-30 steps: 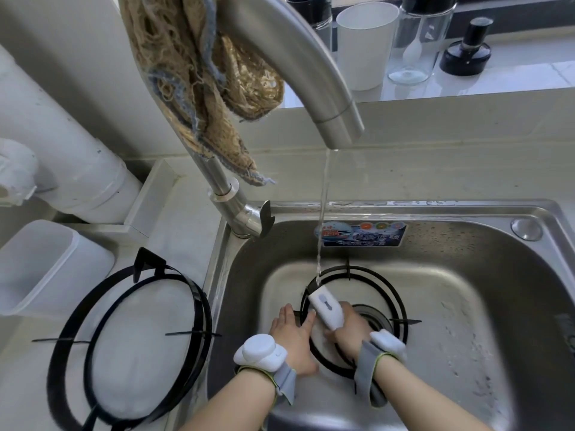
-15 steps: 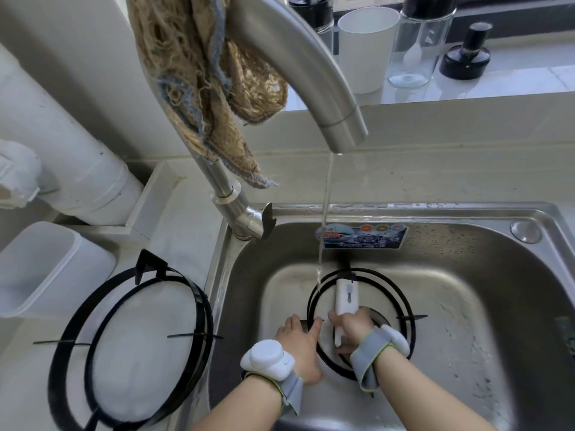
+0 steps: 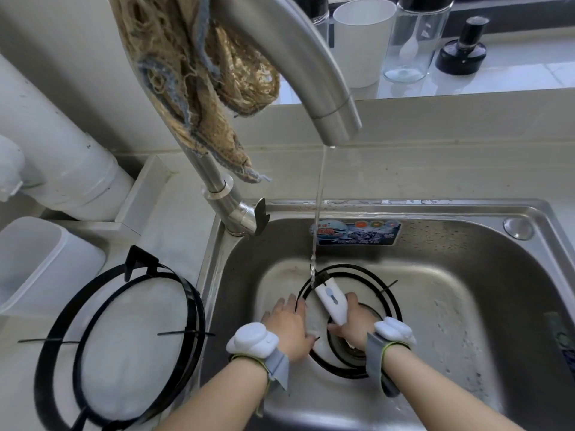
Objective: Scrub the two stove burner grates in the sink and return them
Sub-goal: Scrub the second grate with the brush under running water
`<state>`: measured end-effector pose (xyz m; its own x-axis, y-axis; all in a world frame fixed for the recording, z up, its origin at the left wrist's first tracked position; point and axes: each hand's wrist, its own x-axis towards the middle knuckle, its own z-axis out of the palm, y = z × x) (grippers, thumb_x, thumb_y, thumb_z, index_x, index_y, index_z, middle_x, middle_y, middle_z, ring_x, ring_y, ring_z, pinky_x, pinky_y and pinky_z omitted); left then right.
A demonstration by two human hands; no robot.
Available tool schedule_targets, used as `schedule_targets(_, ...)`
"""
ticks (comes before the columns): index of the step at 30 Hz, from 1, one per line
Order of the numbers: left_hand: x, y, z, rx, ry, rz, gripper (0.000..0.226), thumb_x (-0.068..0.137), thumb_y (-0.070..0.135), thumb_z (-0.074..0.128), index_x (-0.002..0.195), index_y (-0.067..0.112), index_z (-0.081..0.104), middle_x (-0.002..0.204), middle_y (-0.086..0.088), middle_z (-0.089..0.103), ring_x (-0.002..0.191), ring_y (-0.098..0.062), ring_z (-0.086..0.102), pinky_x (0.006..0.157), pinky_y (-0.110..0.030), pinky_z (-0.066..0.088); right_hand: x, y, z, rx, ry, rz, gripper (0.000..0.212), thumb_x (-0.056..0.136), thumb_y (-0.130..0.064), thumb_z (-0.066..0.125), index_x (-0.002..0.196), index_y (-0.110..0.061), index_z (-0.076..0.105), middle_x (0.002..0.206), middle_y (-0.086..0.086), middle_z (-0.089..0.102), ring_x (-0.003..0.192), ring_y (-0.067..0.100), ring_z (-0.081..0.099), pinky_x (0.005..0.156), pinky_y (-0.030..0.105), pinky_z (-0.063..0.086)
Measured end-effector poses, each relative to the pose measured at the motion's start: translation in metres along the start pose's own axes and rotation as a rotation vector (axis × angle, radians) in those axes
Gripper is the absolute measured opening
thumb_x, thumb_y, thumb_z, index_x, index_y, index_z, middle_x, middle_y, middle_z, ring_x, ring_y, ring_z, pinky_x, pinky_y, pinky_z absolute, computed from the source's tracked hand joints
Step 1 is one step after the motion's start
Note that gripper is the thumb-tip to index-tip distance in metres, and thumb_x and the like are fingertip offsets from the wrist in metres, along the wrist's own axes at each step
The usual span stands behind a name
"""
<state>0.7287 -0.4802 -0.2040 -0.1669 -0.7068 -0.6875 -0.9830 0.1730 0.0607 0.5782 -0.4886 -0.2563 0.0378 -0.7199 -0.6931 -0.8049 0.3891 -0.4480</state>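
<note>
The left hand [image 3: 291,325] lies spread on the grate [image 3: 348,373] in the sink [image 3: 466,244] while the right hand [image 3: 354,328] curls round a white brush [image 3: 331,301] to scrub it; next, I think, comes the other grate [image 3: 196,312] left of the sink.

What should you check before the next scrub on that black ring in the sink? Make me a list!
1. Water runs from the faucet onto the grate: ok.
2. Right hand's grip wraps the brush: ok.
3. Left hand rests on the grate in the sink: ok.
4. Grate clean all round: cannot tell.
5. Second grate waits on the counter: ok.
</note>
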Motion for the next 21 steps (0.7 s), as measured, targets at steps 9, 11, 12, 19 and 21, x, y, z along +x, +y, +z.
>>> schedule_targets(9, 0.010, -0.012, 0.015, 0.140, -0.118, 0.073, 0.082, 0.092, 0.042, 0.045, 0.150, 0.007, 0.000, 0.158, -0.009, -0.008, 0.146, -0.027, -0.003, 0.116, -0.043, 0.013, 0.005, -0.002, -0.005, 0.081, 0.022, 0.088, 0.057, 0.084, -0.030, 0.062, 0.126, -0.009, 0.030, 0.113, 0.014, 0.057, 0.098, 0.031, 0.059, 0.068, 0.029, 0.040)
schedule_targets(11, 0.011, -0.009, 0.016, 0.155, -0.103, 0.071, 0.083, 0.091, 0.043, 0.045, 0.150, 0.007, -0.001, 0.158, -0.010, -0.008, 0.146, -0.026, -0.003, 0.116, -0.042, 0.013, 0.002, -0.005, -0.003, 0.045, 0.006, 0.058, 0.059, 0.083, -0.028, 0.063, 0.128, -0.009, 0.029, 0.115, 0.015, 0.057, 0.100, 0.031, 0.058, 0.068, 0.028, 0.040)
schedule_targets(12, 0.011, -0.009, 0.017, 0.164, -0.097, 0.073, 0.084, 0.091, 0.043, 0.045, 0.150, 0.006, -0.003, 0.158, -0.010, -0.009, 0.146, -0.026, -0.003, 0.116, -0.042, 0.013, 0.001, -0.006, 0.001, -0.019, -0.022, 0.013, 0.060, 0.082, -0.026, 0.063, 0.129, -0.011, 0.029, 0.115, 0.014, 0.058, 0.100, 0.030, 0.059, 0.070, 0.029, 0.042)
schedule_targets(19, 0.006, -0.007, 0.017, 0.139, -0.079, 0.073, 0.091, 0.089, 0.050, 0.048, 0.149, 0.005, -0.003, 0.157, -0.012, -0.012, 0.146, -0.025, -0.002, 0.116, -0.042, 0.015, -0.001, -0.015, -0.006, 0.133, 0.005, 0.158, 0.062, 0.084, -0.025, 0.063, 0.132, -0.008, 0.026, 0.116, 0.016, 0.056, 0.090, 0.029, 0.055, 0.061, 0.030, 0.039)
schedule_targets(21, 0.004, -0.006, 0.021, 0.138, -0.047, 0.078, 0.094, 0.088, 0.052, 0.050, 0.149, 0.003, -0.002, 0.157, -0.013, -0.011, 0.145, -0.025, 0.001, 0.115, -0.041, 0.017, -0.004, -0.014, 0.002, 0.058, -0.037, 0.068, 0.062, 0.082, -0.024, 0.065, 0.131, -0.010, 0.028, 0.113, 0.015, 0.057, 0.090, 0.030, 0.057, 0.061, 0.029, 0.039)
